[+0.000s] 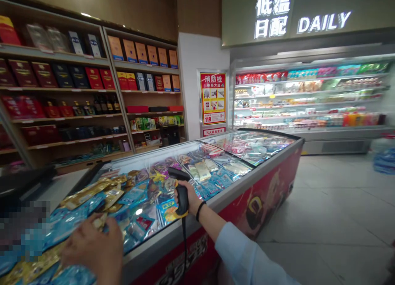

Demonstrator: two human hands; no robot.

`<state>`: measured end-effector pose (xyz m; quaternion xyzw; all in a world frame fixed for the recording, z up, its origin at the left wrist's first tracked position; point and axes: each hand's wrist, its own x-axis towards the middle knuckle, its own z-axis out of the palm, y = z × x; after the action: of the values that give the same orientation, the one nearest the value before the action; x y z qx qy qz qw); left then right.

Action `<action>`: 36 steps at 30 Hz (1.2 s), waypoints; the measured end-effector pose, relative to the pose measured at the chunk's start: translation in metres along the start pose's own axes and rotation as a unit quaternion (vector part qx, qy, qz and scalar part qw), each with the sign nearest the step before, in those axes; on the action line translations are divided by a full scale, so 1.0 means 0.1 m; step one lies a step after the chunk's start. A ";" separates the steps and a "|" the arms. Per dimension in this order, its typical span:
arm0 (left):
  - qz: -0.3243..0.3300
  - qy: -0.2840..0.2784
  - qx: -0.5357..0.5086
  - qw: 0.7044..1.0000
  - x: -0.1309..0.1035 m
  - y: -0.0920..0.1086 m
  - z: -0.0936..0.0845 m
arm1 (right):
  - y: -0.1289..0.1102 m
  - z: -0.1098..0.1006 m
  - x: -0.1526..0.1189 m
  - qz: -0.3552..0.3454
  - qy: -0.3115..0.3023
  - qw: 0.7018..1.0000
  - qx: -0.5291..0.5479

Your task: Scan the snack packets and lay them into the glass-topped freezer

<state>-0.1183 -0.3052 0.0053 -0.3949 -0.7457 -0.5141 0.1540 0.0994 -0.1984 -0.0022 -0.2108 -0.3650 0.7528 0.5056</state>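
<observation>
head view: tall liquor shelving [148, 66] fills the far left, its outer edge cut off. far right, a refrigerated display case [336, 147] holds packs too blurred to name. between these and the viewer runs a glass-topped chest freezer [277, 186], its near end hidden by packets and hands. a red-framed fire-hydrant poster [212, 98] hangs beyond it, small print unreadable. near left, gold packets [83, 194] and blue packets [68, 219] lie heaped; pixelation masks part of that side. over them, the left hand [95, 244] curls its fingers, a pale-gold scrap between them; blur means i cannot tell whether they grip it. the right hand [190, 198] wraps the handle of a handheld barcode scanner [182, 198] above the glass; its cable [184, 244] drops out of clear sight.
</observation>
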 end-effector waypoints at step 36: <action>0.293 -0.585 0.069 0.753 -0.67 2.43 2.46 | -2.10 -2.64 -0.20 -0.153 0.196 0.966 -0.072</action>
<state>0.1498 -0.0765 0.0150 -0.8057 -0.5718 -0.0593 -0.1424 0.4163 -0.0812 -0.0130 -0.3324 -0.3399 0.5821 0.6596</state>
